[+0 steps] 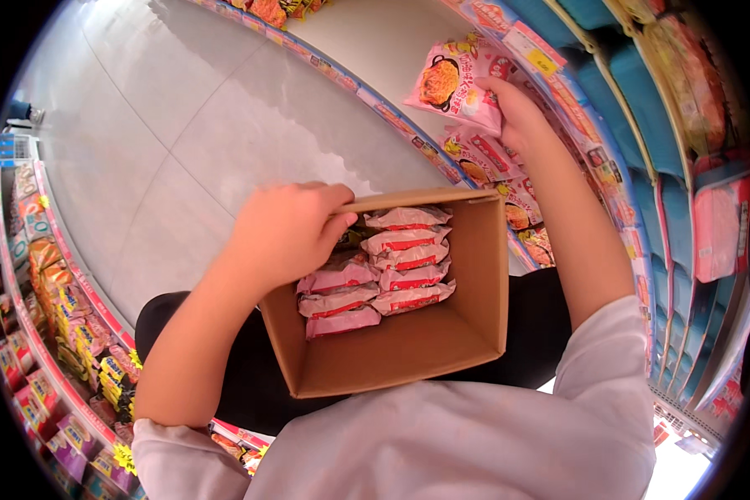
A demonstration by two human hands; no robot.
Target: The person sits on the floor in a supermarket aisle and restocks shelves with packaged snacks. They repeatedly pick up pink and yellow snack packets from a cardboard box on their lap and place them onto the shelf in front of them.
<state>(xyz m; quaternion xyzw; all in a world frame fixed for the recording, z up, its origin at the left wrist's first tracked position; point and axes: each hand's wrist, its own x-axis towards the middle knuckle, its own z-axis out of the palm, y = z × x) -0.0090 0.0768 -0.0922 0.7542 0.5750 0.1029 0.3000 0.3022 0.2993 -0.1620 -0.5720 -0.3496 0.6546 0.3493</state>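
Note:
An open cardboard box [406, 369] rests on my lap, tilted so that I look into it. Inside stand two columns of pink instant-noodle packets [412, 256], set on edge, and a dark packet partly hidden by my fingers. My left hand [294, 231] grips the box's far left rim, thumb on the inside. Over at the right shelf, my right hand [515, 119] holds a pink noodle packet [456, 84] by its right side. Beneath it, more pink packets [481, 153] lie along the bottom shelf; my right forearm hides some of them.
On the right, a shelf edge with a yellow price tag [542, 62] runs above the packets, and teal shelf panels [644, 119] rise beyond it. A snack shelf [81, 287] curves along the left. Grey floor tiles [181, 137] lie between; a person's shoe [36, 115] shows far left.

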